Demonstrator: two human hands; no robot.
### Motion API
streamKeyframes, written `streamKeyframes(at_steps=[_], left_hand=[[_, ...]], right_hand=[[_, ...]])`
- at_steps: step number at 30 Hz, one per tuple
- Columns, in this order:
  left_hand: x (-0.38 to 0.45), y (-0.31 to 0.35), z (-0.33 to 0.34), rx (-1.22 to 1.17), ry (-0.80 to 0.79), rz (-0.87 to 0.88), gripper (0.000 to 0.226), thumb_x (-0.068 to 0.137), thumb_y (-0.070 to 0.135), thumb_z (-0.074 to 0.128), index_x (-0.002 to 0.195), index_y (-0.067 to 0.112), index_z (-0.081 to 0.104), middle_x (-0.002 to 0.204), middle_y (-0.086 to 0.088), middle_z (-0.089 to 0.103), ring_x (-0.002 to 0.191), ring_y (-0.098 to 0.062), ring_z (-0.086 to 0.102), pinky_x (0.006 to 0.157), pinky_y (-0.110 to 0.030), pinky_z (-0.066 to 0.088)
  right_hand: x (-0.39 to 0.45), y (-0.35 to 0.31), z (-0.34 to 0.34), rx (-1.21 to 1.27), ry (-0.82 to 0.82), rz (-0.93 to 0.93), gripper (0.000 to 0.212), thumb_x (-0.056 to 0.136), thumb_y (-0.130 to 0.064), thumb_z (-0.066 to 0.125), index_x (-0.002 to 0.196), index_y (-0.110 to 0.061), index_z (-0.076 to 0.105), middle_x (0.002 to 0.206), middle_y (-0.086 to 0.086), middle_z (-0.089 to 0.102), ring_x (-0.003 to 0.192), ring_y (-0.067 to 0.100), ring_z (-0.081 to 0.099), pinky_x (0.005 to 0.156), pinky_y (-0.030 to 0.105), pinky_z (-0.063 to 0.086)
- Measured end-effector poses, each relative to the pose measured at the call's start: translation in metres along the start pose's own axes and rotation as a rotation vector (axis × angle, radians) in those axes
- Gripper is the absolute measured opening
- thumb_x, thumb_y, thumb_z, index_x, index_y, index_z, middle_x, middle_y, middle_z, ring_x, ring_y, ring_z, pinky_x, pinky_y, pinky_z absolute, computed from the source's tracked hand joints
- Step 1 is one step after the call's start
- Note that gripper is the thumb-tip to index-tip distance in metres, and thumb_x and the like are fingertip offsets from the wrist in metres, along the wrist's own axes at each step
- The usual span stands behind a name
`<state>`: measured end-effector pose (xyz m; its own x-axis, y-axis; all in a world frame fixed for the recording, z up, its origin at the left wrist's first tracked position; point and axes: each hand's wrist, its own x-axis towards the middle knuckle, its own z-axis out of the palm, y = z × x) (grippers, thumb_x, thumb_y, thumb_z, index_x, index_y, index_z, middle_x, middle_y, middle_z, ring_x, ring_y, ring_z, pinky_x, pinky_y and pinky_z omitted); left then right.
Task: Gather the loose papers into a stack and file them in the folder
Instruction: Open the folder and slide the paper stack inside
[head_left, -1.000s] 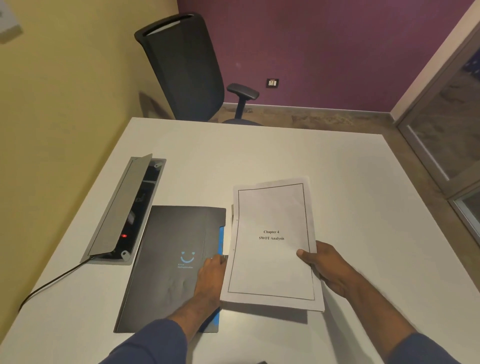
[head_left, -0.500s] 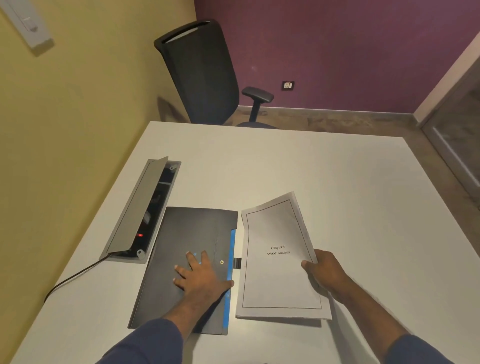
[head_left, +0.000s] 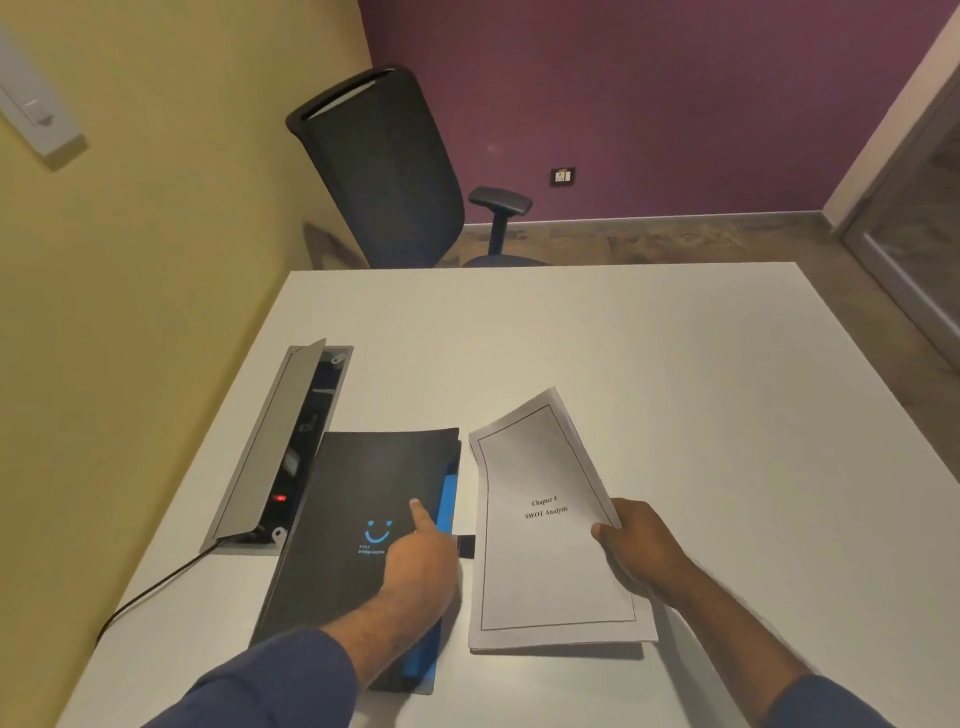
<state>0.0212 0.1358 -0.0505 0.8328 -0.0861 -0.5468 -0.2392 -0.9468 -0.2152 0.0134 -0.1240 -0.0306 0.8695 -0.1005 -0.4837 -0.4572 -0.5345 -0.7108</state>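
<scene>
A black folder (head_left: 353, 493) with a blue smiley logo lies on the white table (head_left: 675, 364) at the front left. My left hand (head_left: 421, 561) grips the right edge of its cover, thumb on top, and the edge is raised a little so blue lining shows. Just right of the folder is the stack of papers (head_left: 540, 571), top sheet reading "Chapter 4 SWOT Analysis". My right hand (head_left: 639, 545) holds the stack by its right edge, thumb on top, with its far end lifted off the table.
An open grey cable box (head_left: 291, 441) with its lid up sits left of the folder, and a black cable (head_left: 150, 592) runs from it to the table's left edge. A black office chair (head_left: 384, 171) stands beyond the far edge. A yellow wall runs along the left.
My left hand went from lying flat on the folder to gripping the cover's right edge and raising it. The paper stack shifted slightly right and tilted.
</scene>
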Motion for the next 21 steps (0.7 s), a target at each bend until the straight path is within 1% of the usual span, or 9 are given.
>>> streamKeyframes(at_steps=[3, 6, 10, 13, 16, 18, 19, 20, 21], left_hand=[[0.000, -0.004, -0.010, 0.033, -0.009, -0.039, 0.051, 0.096, 0.003, 0.046, 0.146, 0.002, 0.039, 0.162, -0.025, 0.020, 0.056, -0.012, 0.055, 0.046, -0.024, 0.040], [-0.002, -0.015, -0.021, 0.036, 0.075, -0.053, 0.065, 0.098, 0.006, 0.051, 0.155, 0.000, 0.021, 0.153, -0.019, 0.042, 0.072, -0.013, 0.067, 0.069, -0.026, 0.058], [-0.007, -0.027, -0.036, -0.063, 0.148, -0.113, 0.073, 0.096, 0.005, 0.055, 0.155, 0.000, 0.012, 0.137, -0.013, 0.060, 0.092, -0.017, 0.073, 0.086, -0.029, 0.058], [-0.010, -0.038, -0.054, -0.240, 0.206, -0.155, 0.071, 0.094, 0.005, 0.057, 0.155, 0.003, 0.020, 0.142, -0.008, 0.056, 0.094, -0.018, 0.070, 0.085, -0.030, 0.057], [-0.015, -0.046, -0.071, -0.348, 0.250, -0.094, 0.055, 0.095, 0.013, 0.061, 0.145, 0.010, 0.040, 0.157, -0.005, 0.039, 0.118, -0.022, 0.063, 0.099, -0.034, 0.052], [-0.016, -0.053, -0.081, -0.411, 0.270, -0.061, 0.048, 0.093, 0.015, 0.064, 0.138, 0.012, 0.048, 0.155, -0.005, 0.041, 0.126, -0.025, 0.057, 0.104, -0.035, 0.048], [-0.017, -0.055, -0.085, -0.445, 0.280, -0.048, 0.046, 0.092, 0.015, 0.065, 0.135, 0.012, 0.050, 0.151, -0.006, 0.045, 0.126, -0.025, 0.056, 0.104, -0.035, 0.048], [-0.017, -0.058, -0.088, -0.482, 0.288, -0.035, 0.045, 0.091, 0.016, 0.066, 0.133, 0.012, 0.052, 0.146, -0.005, 0.049, 0.125, -0.025, 0.057, 0.103, -0.035, 0.049], [-0.019, -0.060, -0.091, -0.523, 0.292, -0.023, 0.044, 0.090, 0.017, 0.067, 0.132, 0.013, 0.052, 0.140, -0.004, 0.053, 0.122, -0.024, 0.058, 0.101, -0.034, 0.050]], right_hand=[[-0.003, -0.008, -0.002, 0.028, -0.015, -0.032, 0.033, 0.089, -0.009, 0.056, 0.060, -0.023, 0.050, 0.056, -0.009, 0.047, 0.051, 0.013, 0.042, 0.053, 0.026, 0.033], [-0.009, -0.017, -0.006, 0.132, -0.030, -0.048, 0.034, 0.089, -0.006, 0.056, 0.060, -0.023, 0.050, 0.047, -0.013, 0.047, 0.039, 0.002, 0.040, 0.045, 0.019, 0.032], [-0.016, -0.032, -0.020, 0.308, -0.080, -0.053, 0.018, 0.090, -0.002, 0.057, 0.079, -0.012, 0.066, 0.044, -0.013, 0.059, 0.033, -0.002, 0.046, 0.037, 0.012, 0.035], [-0.019, -0.046, -0.037, 0.371, -0.092, -0.086, 0.009, 0.088, -0.004, 0.061, 0.091, -0.002, 0.069, 0.066, 0.003, 0.067, 0.055, 0.015, 0.058, 0.057, 0.025, 0.042], [-0.024, -0.066, -0.058, 0.377, -0.115, -0.119, 0.008, 0.086, -0.005, 0.063, 0.088, 0.003, 0.067, 0.075, 0.013, 0.058, 0.068, 0.022, 0.050, 0.066, 0.036, 0.034], [-0.027, -0.080, -0.070, 0.383, -0.138, -0.132, 0.017, 0.086, -0.003, 0.064, 0.096, 0.010, 0.064, 0.085, 0.016, 0.059, 0.079, 0.025, 0.050, 0.077, 0.043, 0.044], [-0.029, -0.086, -0.076, 0.377, -0.144, -0.142, 0.023, 0.086, -0.003, 0.065, 0.101, 0.013, 0.061, 0.089, 0.015, 0.059, 0.082, 0.025, 0.051, 0.099, 0.058, 0.042], [-0.031, -0.092, -0.082, 0.371, -0.150, -0.151, 0.027, 0.086, -0.002, 0.065, 0.105, 0.016, 0.059, 0.093, 0.014, 0.061, 0.083, 0.025, 0.054, 0.078, 0.033, 0.029], [-0.034, -0.099, -0.088, 0.373, -0.162, -0.157, 0.026, 0.086, 0.000, 0.066, 0.107, 0.015, 0.059, 0.097, 0.014, 0.066, 0.083, 0.026, 0.061, 0.079, 0.037, 0.051]])
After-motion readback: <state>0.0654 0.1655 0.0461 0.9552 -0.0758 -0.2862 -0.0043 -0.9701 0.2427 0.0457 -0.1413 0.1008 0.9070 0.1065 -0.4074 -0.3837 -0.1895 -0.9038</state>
